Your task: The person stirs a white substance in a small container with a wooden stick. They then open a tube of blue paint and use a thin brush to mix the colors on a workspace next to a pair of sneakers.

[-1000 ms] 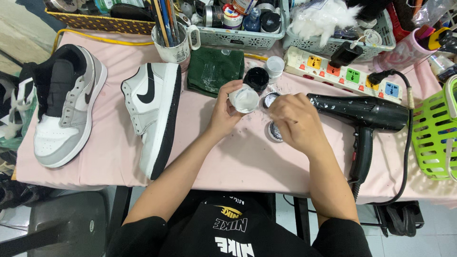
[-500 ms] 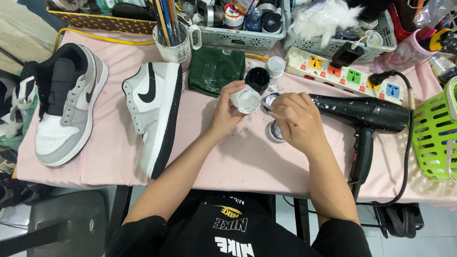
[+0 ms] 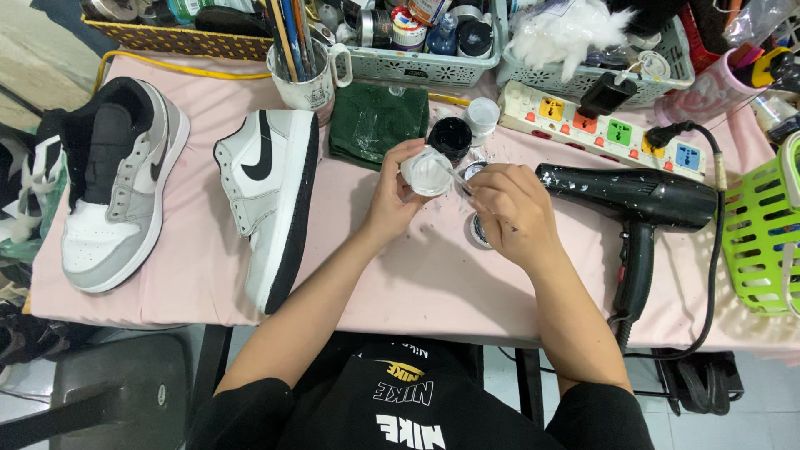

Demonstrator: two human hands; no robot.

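The left hand [image 3: 392,196] is clamped around a small white paint jar [image 3: 427,171], tilting its open mouth toward the camera just above the pink-covered counter [image 3: 417,283]. The right hand [image 3: 508,212] sits at 3 o'clock of the jar, its fingers pinched together on a thin brush [image 3: 457,177] whose tip reaches the jar's rim.

At 12 o'clock of the jar stands an open jar of black paint [image 3: 450,135], with a small white jar [image 3: 482,115] just beside it at 1 o'clock. A round lid [image 3: 479,232] lies on the counter, partly hidden under the right hand. A dark green cloth [image 3: 371,123] lies at 10 o'clock of the held jar.

Well to 9 o'clock, a white and black sneaker [image 3: 271,200] lies on its side, and a grey, white and black sneaker [image 3: 117,183] rests farther out. At 3 o'clock lies a black hair dryer [image 3: 642,200], with a white power strip [image 3: 617,127] beyond it and a green basket [image 3: 762,233] at the counter's edge. A mug of brushes [image 3: 304,75] stands at 11 o'clock.
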